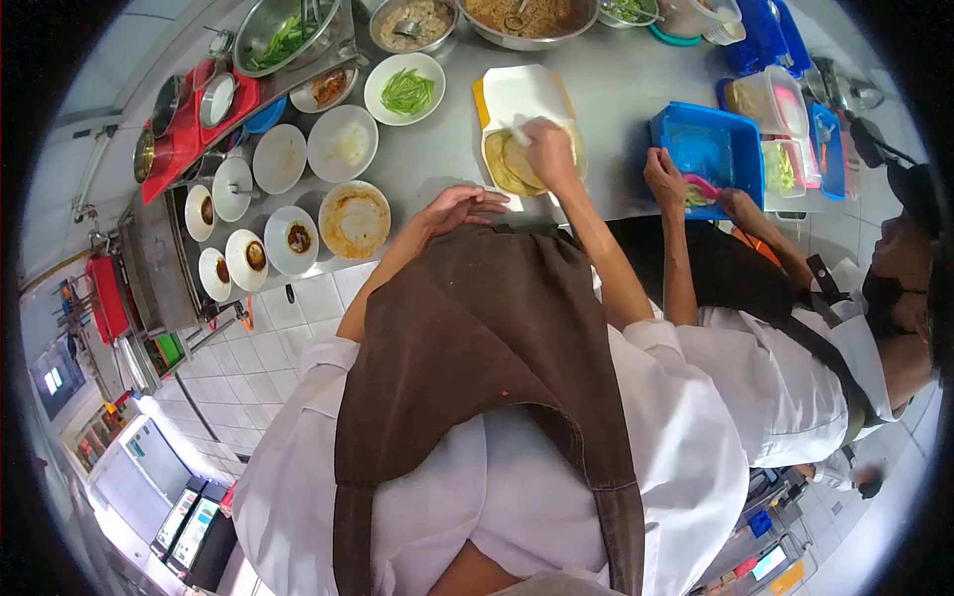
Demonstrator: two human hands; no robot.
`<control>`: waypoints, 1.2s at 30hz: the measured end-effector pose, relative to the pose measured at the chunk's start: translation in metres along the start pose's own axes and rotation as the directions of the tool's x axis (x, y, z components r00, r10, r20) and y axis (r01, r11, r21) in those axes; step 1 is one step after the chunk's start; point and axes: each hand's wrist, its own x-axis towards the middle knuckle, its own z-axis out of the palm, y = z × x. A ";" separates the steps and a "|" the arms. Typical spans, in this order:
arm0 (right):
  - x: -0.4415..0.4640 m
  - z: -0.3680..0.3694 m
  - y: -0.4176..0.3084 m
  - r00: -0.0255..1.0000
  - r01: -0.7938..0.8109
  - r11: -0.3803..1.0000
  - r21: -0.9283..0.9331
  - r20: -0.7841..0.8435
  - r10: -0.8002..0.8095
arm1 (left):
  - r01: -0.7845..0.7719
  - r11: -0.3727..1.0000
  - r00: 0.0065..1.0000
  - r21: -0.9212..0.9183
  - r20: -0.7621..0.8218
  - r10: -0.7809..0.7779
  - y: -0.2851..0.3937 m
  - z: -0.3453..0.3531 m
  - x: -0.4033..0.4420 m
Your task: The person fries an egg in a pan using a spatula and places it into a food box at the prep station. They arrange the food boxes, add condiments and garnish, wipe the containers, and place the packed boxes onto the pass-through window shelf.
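Observation:
A takeaway box [525, 96], white inside and yellow outside, lies unfolded on the steel counter in front of me. Round, flat yellowish pieces like tortillas [505, 164] fill its near half. My right hand [550, 156] is closed above them, with something white and blurred showing at its fingers; its kind I cannot make out. The hand hides part of the food. Just left of the box's near edge, my left hand [463, 208] is open, its fingers stretched toward the box and holding nothing.
Left stand a bowl of green strips [406, 90], a sauce-stained bowl [355, 221] and several small sauce bowls [292, 239]. Steel bowls of food [529, 38] line the back. Close on the right, a co-worker's hands [668, 181] work at a blue bin [708, 117].

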 end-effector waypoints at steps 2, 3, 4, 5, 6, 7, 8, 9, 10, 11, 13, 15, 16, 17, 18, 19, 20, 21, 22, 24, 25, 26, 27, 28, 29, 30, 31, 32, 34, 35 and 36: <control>0.001 -0.017 0.012 0.966 -0.171 0.967 0.190 -0.161 0.202 | 0.059 0.994 0.986 0.090 -0.159 -0.044 -0.008 -0.011 -0.001; 0.004 -0.030 0.016 0.966 -0.166 0.969 0.183 -0.168 0.198 | 0.127 0.977 0.946 0.173 -0.317 -0.066 -0.005 -0.014 0.001; 0.001 -0.042 0.019 0.901 -0.331 0.901 0.280 -0.190 0.390 | 0.126 0.976 0.948 0.177 -0.310 -0.066 -0.005 -0.016 0.000; -0.001 -0.053 0.021 0.801 -0.473 0.795 0.380 -0.191 0.568 | 0.149 0.962 0.919 0.228 -0.392 -0.049 -0.004 -0.014 -0.004; -0.005 -0.060 0.028 0.799 -0.471 0.796 0.379 -0.199 0.567 | 0.174 0.944 0.883 0.279 -0.470 -0.024 0.000 -0.013 -0.004; -0.011 -0.063 0.036 0.772 -0.510 0.781 0.361 -0.210 0.601 | 0.175 0.943 0.885 0.284 -0.466 -0.023 0.002 -0.014 -0.003; -0.017 -0.064 0.042 0.742 -0.547 0.763 0.345 -0.221 0.632 | 0.158 0.914 0.867 0.373 -0.496 0.053 0.003 -0.016 -0.003; -0.026 -0.062 0.049 0.740 -0.547 0.762 0.346 -0.225 0.633 | 0.144 0.878 0.845 0.457 -0.518 0.131 0.005 -0.015 -0.002; -0.035 -0.059 0.055 0.728 -0.545 0.751 0.374 -0.233 0.645 | 0.143 0.875 0.847 0.462 -0.514 0.133 0.006 -0.013 0.000; -0.040 -0.057 0.058 0.716 -0.541 0.739 0.402 -0.241 0.655 | 0.090 0.689 0.778 0.720 -0.482 0.402 0.010 -0.004 0.002; -0.051 -0.051 0.058 0.653 -0.581 0.659 0.478 -0.210 0.727 | 0.078 0.421 0.688 0.904 -0.354 0.634 0.021 0.017 0.009; -0.068 -0.038 0.073 0.560 -0.514 0.392 0.763 -0.048 0.827 | 0.118 0.061 0.677 0.991 -0.125 0.725 0.037 0.050 0.022; -0.070 -0.034 0.072 0.508 -0.468 0.293 0.834 -0.017 0.861 | 0.056 0.002 0.708 0.998 -0.041 0.705 0.039 0.064 0.032; -0.069 -0.035 0.069 0.510 -0.469 0.296 0.832 -0.019 0.860 | -0.007 -0.056 0.732 0.998 0.043 0.680 0.041 0.076 0.046; -0.069 -0.037 0.065 0.479 -0.423 0.205 0.883 0.027 0.877 | -0.017 -0.184 0.717 0.983 0.140 0.682 0.041 0.084 0.063; -0.069 -0.039 0.062 0.452 -0.370 0.110 0.923 0.075 0.889 | -0.023 -0.312 0.701 0.950 0.237 0.672 0.043 0.090 0.080; -0.069 -0.040 0.062 0.454 -0.367 0.112 0.923 0.073 0.888 | -0.023 -0.314 0.700 0.949 0.240 0.673 0.044 0.092 0.093; -0.069 -0.042 0.063 0.449 -0.308 0.070 0.949 0.080 0.890 | 0.033 -0.373 0.751 0.927 0.224 0.622 0.045 0.093 0.103; -0.068 -0.044 0.064 0.446 -0.245 0.029 0.969 0.086 0.891 | 0.083 -0.435 0.796 0.896 0.203 0.570 0.046 0.093 0.109; -0.068 -0.049 0.066 0.440 -0.202 0.017 0.979 0.075 0.895 | 0.109 -0.433 0.814 0.895 0.170 0.556 0.055 0.098 0.112; -0.070 -0.050 0.068 0.431 -0.163 0.003 0.987 0.068 0.900 | 0.136 -0.426 0.830 0.895 0.132 0.542 0.058 0.100 0.113; -0.072 -0.052 0.066 0.422 -0.158 -0.001 0.987 0.068 0.904 | 0.131 -0.430 0.836 0.893 0.134 0.532 0.060 0.100 0.112; -0.073 -0.054 0.064 0.401 -0.162 0.003 0.987 0.063 0.914 | 0.094 -0.376 0.818 0.922 0.144 0.557 0.066 0.097 0.111; -0.073 -0.056 0.063 0.381 -0.164 0.009 0.986 0.055 0.923 | 0.053 -0.322 0.798 0.945 0.154 0.583 0.073 0.093 0.114; -0.075 -0.057 0.062 0.370 -0.156 0.007 0.988 0.052 0.928 | 0.046 -0.328 0.805 0.944 0.159 0.572 0.076 0.085 0.118; -0.076 -0.056 0.059 0.378 -0.166 0.011 0.986 0.053 0.924 | -0.044 -0.289 0.760 0.956 0.220 0.611 0.077 0.076 0.124; -0.076 -0.056 0.057 0.389 -0.177 0.017 0.984 0.055 0.920 | -0.136 -0.251 0.707 0.958 0.271 0.653 0.075 0.069 0.129; -0.075 -0.057 0.052 0.364 -0.197 -0.001 0.980 0.074 0.928 | -0.070 -0.254 0.725 0.965 0.225 0.651 0.078 0.077 0.126; -0.078 -0.049 0.056 0.378 -0.238 0.026 0.971 0.068 0.923 | -0.054 -0.304 0.758 0.951 0.237 0.608 0.082 0.082 0.129; -0.078 -0.046 0.056 0.396 -0.278 0.054 0.959 0.063 0.916 | -0.037 -0.354 0.787 0.934 0.246 0.566 0.083 0.081 0.131; -0.079 -0.043 0.057 0.406 -0.277 0.078 0.958 0.043 0.913 | -0.035 -0.355 0.788 0.934 0.244 0.566 0.083 0.078 0.131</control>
